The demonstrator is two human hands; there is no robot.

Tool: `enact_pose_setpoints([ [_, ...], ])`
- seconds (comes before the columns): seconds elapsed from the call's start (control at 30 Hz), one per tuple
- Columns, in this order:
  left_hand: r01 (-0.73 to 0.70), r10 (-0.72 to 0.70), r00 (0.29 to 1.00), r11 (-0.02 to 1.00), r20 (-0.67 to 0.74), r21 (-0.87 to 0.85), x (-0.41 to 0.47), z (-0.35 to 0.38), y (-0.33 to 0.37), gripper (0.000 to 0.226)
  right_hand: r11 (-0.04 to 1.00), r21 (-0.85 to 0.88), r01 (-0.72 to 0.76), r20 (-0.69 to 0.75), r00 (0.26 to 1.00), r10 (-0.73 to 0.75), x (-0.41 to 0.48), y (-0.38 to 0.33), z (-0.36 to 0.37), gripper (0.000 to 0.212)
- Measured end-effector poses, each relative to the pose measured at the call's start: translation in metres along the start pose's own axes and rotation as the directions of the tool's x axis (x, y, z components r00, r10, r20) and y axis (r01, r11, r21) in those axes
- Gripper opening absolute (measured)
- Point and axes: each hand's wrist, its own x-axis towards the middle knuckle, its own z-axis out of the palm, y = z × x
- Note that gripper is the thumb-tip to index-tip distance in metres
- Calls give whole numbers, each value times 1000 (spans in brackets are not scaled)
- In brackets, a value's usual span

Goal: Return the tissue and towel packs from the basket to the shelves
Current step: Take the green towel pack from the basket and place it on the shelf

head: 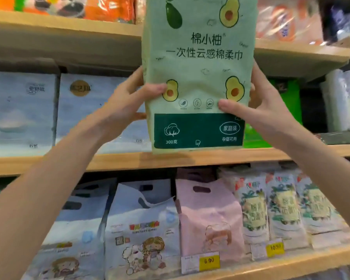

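A tall pale-green towel pack (198, 63) with avocado prints and a dark green band at its foot is held upright in front of the middle shelf (129, 160). My left hand (127, 102) grips its left edge, thumb on the front. My right hand (259, 106) grips its right edge the same way. The pack's bottom sits just above the shelf board, and its top runs out of view. The basket is not in view.
Light blue tissue packs (22, 112) stand left of the held pack and a bright green pack (285, 110) behind it to the right. The lower shelf holds blue-white (141, 229), pink (210, 215) and leafy-print packs (283, 209) with yellow price tags (209, 260). Orange packs (109, 7) fill the top shelf.
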Motion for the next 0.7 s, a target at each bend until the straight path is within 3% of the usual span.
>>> enact_pose_setpoints([
  [0.17, -71, 71, 996, 997, -45, 13, 41, 4, -15, 62, 996, -61, 63, 4, 998, -63, 43, 37, -15, 88],
  [0.37, -1, 2, 1000, 998, -21, 60, 60, 6, -47, 66, 994, -95, 62, 73, 996, -55, 60, 85, -15, 93],
  [0.7, 40, -43, 999, 984, 12, 175, 72, 16, -65, 59, 990, -130, 54, 31, 998, -51, 71, 123, -11, 102],
])
